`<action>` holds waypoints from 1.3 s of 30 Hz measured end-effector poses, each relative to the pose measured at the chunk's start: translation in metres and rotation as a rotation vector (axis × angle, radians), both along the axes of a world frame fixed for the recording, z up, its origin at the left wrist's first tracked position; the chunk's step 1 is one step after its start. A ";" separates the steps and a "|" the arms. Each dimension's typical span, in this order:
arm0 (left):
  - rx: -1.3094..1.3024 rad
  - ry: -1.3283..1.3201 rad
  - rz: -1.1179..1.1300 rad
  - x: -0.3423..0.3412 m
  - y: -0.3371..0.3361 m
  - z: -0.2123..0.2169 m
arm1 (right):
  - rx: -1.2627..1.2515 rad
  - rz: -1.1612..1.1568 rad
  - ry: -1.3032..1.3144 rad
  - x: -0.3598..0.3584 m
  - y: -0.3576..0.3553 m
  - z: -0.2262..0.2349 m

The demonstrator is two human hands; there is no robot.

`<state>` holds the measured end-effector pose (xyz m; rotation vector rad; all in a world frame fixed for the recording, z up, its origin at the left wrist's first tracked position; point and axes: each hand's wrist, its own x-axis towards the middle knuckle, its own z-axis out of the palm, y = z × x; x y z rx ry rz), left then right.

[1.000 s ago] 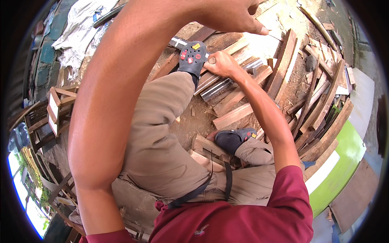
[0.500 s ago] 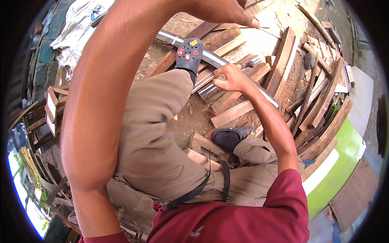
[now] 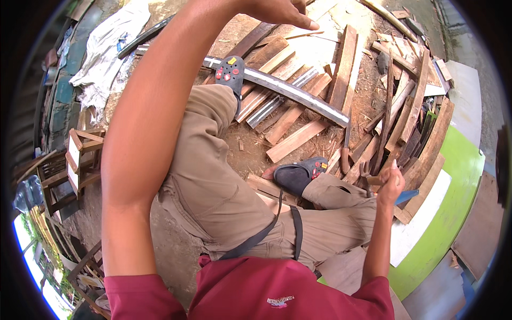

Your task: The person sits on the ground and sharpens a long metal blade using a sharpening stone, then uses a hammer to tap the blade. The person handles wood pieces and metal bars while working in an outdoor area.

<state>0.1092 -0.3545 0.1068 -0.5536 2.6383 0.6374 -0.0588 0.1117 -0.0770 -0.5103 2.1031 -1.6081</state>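
My right hand (image 3: 392, 186) is closed around the wooden handle of a hammer (image 3: 368, 178), beside my right knee and low over the wood pile. At the top edge, partly cut off, my left hand (image 3: 282, 12) has a finger stretched out and nothing visible in it. Below that hand, a long dark bar with a white stripe (image 3: 298, 93) lies slantwise over wood pieces. My left foot in a dark clog (image 3: 230, 72) presses on it. A tool with a wooden handle (image 3: 345, 160) and a thin dark blade stands near the bar's right end.
Loose wooden planks (image 3: 296, 141) lie beneath the bar, and more pile up at the right (image 3: 416, 114). A green panel (image 3: 453, 176) lies beyond that pile. White cloth (image 3: 109, 58) and a small wooden frame (image 3: 80, 154) are at the left. My right clog (image 3: 298, 176) rests on the ground.
My right hand has moved the hammer from above the bar to the right and nearer, beside my knee. My left hand still reaches to the top edge. The view has shifted slightly.
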 end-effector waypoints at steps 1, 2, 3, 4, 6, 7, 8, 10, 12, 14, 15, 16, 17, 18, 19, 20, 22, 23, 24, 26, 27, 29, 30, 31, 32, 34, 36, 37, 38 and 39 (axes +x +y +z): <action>-0.023 0.017 0.014 -0.003 0.001 -0.003 | -0.006 -0.102 -0.009 0.010 -0.004 -0.016; -0.046 0.034 0.023 -0.007 0.002 -0.005 | 0.030 -0.157 -0.010 0.020 -0.012 -0.032; -0.070 0.053 0.031 -0.012 0.003 -0.005 | 0.015 -0.209 -0.025 0.031 -0.024 -0.048; -0.112 0.046 0.032 -0.017 0.004 -0.004 | -0.016 -0.207 -0.086 0.043 -0.037 -0.065; -0.166 0.090 0.002 -0.030 0.016 -0.007 | -0.100 -0.165 -0.149 0.069 -0.065 -0.095; -0.193 0.111 -0.012 -0.036 0.022 -0.007 | -0.184 -0.115 -0.148 0.081 -0.078 -0.109; -0.159 0.019 -0.004 -0.043 0.028 -0.005 | -0.190 -0.114 -0.179 0.092 -0.090 -0.123; -0.155 0.051 -0.044 -0.044 0.038 -0.004 | -0.214 -0.052 -0.197 0.112 -0.101 -0.146; -0.106 0.024 -0.111 -0.041 0.044 0.000 | -0.132 0.058 -0.220 0.120 -0.102 -0.164; -0.102 0.011 -0.107 -0.037 0.048 0.002 | -0.066 0.100 -0.145 0.122 -0.095 -0.174; -0.100 0.005 -0.104 -0.035 0.050 0.003 | -0.013 0.092 -0.147 0.121 -0.091 -0.177; -0.103 0.005 -0.092 -0.032 0.049 0.003 | 0.041 0.122 -0.087 0.120 -0.087 -0.178; -0.106 0.005 -0.077 -0.029 0.049 0.004 | 0.154 0.198 -0.014 0.117 -0.084 -0.178; -0.108 0.002 -0.064 -0.027 0.047 0.003 | 0.222 0.241 0.076 0.115 -0.080 -0.178; -0.108 -0.002 -0.064 -0.025 0.044 0.003 | 0.314 0.293 0.138 0.112 -0.078 -0.176; -0.110 -0.006 -0.063 -0.024 0.041 0.003 | 0.339 0.290 0.077 0.109 -0.077 -0.175; -0.133 0.004 -0.056 -0.023 0.035 -0.001 | 0.617 0.552 -0.043 0.102 -0.075 -0.174; -0.155 0.018 -0.054 -0.025 0.033 -0.004 | 0.814 0.638 -0.128 0.100 -0.073 -0.174; -0.174 0.030 -0.057 -0.028 0.031 -0.009 | 0.865 0.665 -0.098 0.102 -0.075 -0.177; -0.195 -0.024 -0.076 -0.044 0.040 -0.023 | 0.825 0.633 -0.498 0.111 -0.076 -0.183; -0.213 -0.048 -0.084 -0.050 0.039 -0.026 | 0.824 0.560 -0.661 0.118 -0.079 -0.186; -0.250 -0.021 -0.077 -0.055 0.042 -0.031 | 0.713 0.462 -0.700 0.139 -0.083 -0.188; -0.222 0.024 -0.078 -0.057 0.044 -0.032 | 0.737 0.475 -0.603 0.139 -0.085 -0.183; -0.193 0.066 -0.081 -0.059 0.045 -0.031 | 0.788 0.500 -0.549 0.139 -0.086 -0.175; -0.207 0.074 -0.091 -0.061 0.047 -0.029 | 0.772 0.564 -0.404 0.138 -0.092 -0.165; -0.224 0.095 -0.104 -0.065 0.050 -0.023 | 0.816 0.624 -0.123 0.128 -0.105 -0.134; -0.238 0.125 -0.130 -0.068 0.051 -0.018 | 0.598 0.599 0.322 0.126 -0.127 -0.101; -0.242 0.138 -0.146 -0.069 0.051 -0.017 | 0.473 0.528 0.337 0.127 -0.141 -0.085; -0.219 0.139 -0.092 -0.068 0.049 -0.015 | 0.383 0.540 0.390 0.122 -0.155 -0.068; -0.214 0.152 -0.069 -0.066 0.045 -0.014 | 0.385 0.500 0.433 0.118 -0.172 -0.055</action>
